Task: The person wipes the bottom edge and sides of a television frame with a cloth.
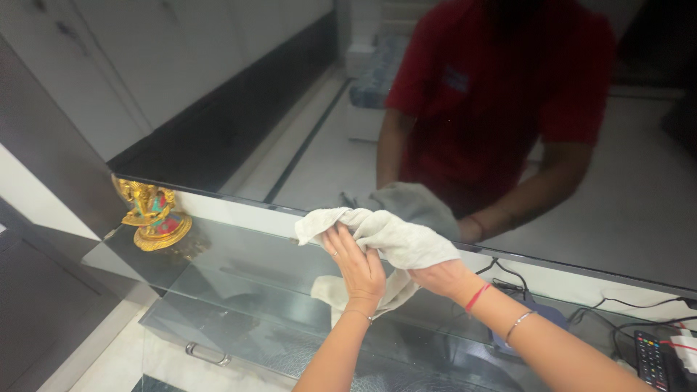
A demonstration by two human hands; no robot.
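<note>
**Both hands on a cloth at the bottom edge of a big mirror**

So here's the scene, looking down from the head camera. A pale, off-white cloth [385, 236] is bunched up right at the lower edge of a large wall mirror [290, 109], just above a glass shelf [239, 268]. Both hands are on it.

The left hand [356, 265] is palm-away from the camera, fingers stretched up and laid against the cloth's underside, with a ring on one finger and a thin bangle at the wrist. It's gripping the cloth more than pinching it; the fingertips press into the fabric near its left corner. The right hand [443, 276] is mostly buried under the cloth, so only the back of it and the wrist show. It looks closed around the fabric, but I can't see the fingers themselves. That wrist has a red thread and a silver bangle a bit further up the forearm.

A loose tail of the cloth hangs down between the two wrists, and it looks to be just over the glass shelf.

The mirror shows the reflection of the person in a red short-sleeved shirt, with the cloth doubled as a greyish lump right above the real one.

Other stuff around: a small gold figurine [151, 214] on a round base sits on the shelf's left end, well apart from the hands. Over on the right there's a tangle of black cables [617, 308] and a dark remote control [651, 361] near the frame edge. Under the shelf is a drawer with a metal handle [207, 354].
</note>
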